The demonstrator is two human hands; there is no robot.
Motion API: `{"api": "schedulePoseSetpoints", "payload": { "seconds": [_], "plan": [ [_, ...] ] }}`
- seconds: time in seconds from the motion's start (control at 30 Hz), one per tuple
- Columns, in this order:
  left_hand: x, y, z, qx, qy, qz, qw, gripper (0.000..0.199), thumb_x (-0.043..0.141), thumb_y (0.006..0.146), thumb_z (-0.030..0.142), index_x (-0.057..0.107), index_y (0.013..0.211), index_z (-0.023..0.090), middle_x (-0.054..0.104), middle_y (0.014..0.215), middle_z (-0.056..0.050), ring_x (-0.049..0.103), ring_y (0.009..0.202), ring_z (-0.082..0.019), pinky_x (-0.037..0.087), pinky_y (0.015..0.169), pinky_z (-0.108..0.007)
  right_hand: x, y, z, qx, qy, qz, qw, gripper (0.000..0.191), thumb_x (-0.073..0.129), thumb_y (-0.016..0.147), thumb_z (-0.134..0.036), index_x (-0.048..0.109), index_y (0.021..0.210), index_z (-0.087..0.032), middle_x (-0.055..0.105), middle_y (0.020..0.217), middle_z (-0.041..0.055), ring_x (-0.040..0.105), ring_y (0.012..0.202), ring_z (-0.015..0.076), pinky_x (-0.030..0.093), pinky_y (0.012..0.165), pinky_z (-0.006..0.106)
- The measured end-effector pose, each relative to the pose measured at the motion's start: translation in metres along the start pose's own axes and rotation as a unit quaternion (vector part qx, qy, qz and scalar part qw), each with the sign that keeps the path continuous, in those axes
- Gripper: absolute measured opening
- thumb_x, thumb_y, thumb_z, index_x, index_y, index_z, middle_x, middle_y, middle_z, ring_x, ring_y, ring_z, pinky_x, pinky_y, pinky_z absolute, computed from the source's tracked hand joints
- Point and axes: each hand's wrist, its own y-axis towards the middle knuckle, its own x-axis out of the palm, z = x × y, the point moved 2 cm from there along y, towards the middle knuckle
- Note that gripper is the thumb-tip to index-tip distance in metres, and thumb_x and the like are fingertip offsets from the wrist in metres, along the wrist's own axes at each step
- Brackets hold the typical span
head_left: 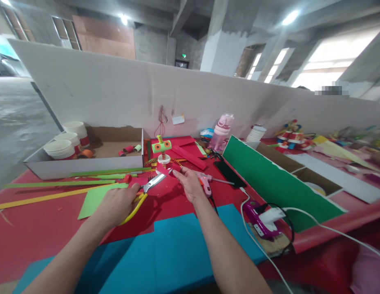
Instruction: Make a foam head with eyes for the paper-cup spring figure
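Note:
My left hand is wrapped round the yellow handles of a pair of scissors, whose blades point up and to the right. The blades meet a small piece of red paper. My right hand pinches this paper by its right side. Just behind the hands stands a small paper figure with a green head, orange eyes and coiled parts, on a white base. Beside my right hand lies a pink glue gun, partly hidden by that hand.
An open box with paper cups is at the left. Green and yellow strips lie before it. At the right are a phone, a green-sided box, a purple power strip and white cables. A pink bottle stands behind.

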Motion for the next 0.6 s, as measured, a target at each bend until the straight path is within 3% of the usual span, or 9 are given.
{"api": "schedulePoseSetpoints", "payload": {
  "seconds": [0.6],
  "plan": [
    [0.0003,-0.0003,0.0007,-0.009,0.009,-0.001,1.0,0.029,0.033,0.089,0.027,0.051,0.109,0.015,0.07,0.092,-0.017,0.068,0.081,-0.03,0.044,0.062,-0.033,0.0019,0.0001,-0.001,0.0,0.021,-0.009,1.0,0.03,0.076,0.065,-0.039,0.071,0.087,-0.019,0.073,0.085,0.0026,0.065,0.084,0.0186,0.047,0.083,0.033]
  ]
}}
